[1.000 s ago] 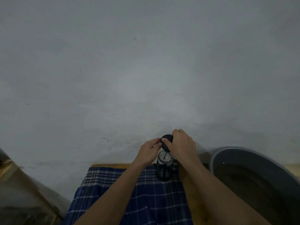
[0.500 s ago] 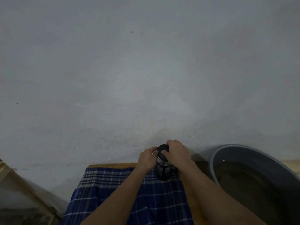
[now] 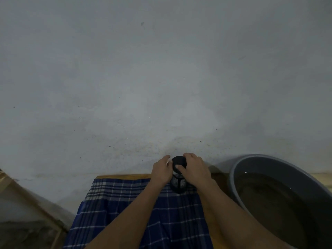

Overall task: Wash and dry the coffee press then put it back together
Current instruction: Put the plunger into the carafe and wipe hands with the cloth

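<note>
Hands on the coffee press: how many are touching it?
2. The left hand steadies the left side of the coffee press; the right hand grips its black lid. The press stands on the checked cloth.

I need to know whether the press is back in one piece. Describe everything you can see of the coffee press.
The coffee press stands upright on the blue plaid cloth, near the wall. Its clear body sits in a dark frame with a black round lid on top. The left hand steadies its side; the right hand grips the lid. Whether the lid is fully seated cannot be told.
</note>
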`<state>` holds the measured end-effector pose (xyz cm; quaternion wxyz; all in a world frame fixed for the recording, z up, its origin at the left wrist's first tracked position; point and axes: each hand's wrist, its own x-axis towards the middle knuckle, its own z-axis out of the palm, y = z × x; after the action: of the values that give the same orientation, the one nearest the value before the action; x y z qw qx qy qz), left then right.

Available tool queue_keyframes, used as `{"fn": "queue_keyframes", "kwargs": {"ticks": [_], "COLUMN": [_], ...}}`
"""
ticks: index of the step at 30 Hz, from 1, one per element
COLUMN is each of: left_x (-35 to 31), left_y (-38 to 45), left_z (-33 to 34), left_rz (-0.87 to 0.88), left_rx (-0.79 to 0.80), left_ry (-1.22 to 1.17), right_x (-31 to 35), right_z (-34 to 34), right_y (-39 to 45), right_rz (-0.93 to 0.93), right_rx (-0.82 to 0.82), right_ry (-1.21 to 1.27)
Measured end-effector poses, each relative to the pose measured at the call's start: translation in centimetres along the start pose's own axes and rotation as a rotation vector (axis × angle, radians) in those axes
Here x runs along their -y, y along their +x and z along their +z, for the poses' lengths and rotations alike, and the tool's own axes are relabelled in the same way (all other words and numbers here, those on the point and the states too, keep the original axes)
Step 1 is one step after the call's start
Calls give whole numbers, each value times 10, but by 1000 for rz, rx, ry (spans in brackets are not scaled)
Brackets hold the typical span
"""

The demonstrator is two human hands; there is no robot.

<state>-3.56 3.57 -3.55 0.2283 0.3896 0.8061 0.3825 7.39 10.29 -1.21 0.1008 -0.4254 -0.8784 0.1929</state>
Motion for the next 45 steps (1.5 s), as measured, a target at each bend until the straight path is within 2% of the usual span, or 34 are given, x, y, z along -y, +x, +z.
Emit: {"fn": "queue_keyframes", "kwargs": {"ticks": [2, 4, 6, 7, 9, 11, 13, 14, 16, 20, 23, 27, 30, 32, 35, 39, 43, 45], "left_x": [-3, -7, -10, -11, -15, -18, -24, -27, -38, -58, -61, -66, -73, -78, -94, -116, -134, -143], "left_y": [-11, -30, -53, -65, -94, -123, -152, -165, -192, -229, -246, -262, -272, -275, -277, -277, -278, -277], "left_z": [5, 12, 21, 26, 42, 64, 91, 105, 131, 173, 201, 223, 232, 229, 215, 194, 180, 176], "left_rz": [0, 77, 190, 231, 221, 82, -71, -113, -162, -290, -372, -380, -433, -468, -407, -192, -8, 54], "left_rx": [-149, -298, -359, -340, -158, 182, 502, 589, 653, 632, 623, 439, 378, 394, 416, 525, 651, 676], "left_ry": [-5, -20, -29, -31, -28, -3, -6, -7, -20, -99, -161, -171, -102, -159, -181, -100, -97, -53], "right_x": [-2, -8, -21, -32, -62, -97, -141, -162, -201, -253, -278, -275, -268, -264, -270, -282, -274, -270], "right_z": [-5, -14, -22, -25, -30, -31, -24, -20, -16, -17, -13, -7, -7, -15, -32, -57, -84, -98], "right_y": [-16, -45, -87, -109, -158, -201, -237, -252, -280, -312, -324, -326, -327, -326, -332, -336, -330, -326], "right_rz": [2, 1, -23, -34, 3, 71, 134, 172, 266, 375, 388, 293, 236, 218, 134, 99, 135, 114], "right_rx": [-55, -94, -70, -37, 84, 192, 204, 191, 142, 3, 81, 189, 154, 137, 135, 232, 172, 273], "right_ry": [128, 270, 357, 377, 410, 395, 339, 306, 301, 444, 482, 477, 358, 339, 404, 585, 878, 958]}}
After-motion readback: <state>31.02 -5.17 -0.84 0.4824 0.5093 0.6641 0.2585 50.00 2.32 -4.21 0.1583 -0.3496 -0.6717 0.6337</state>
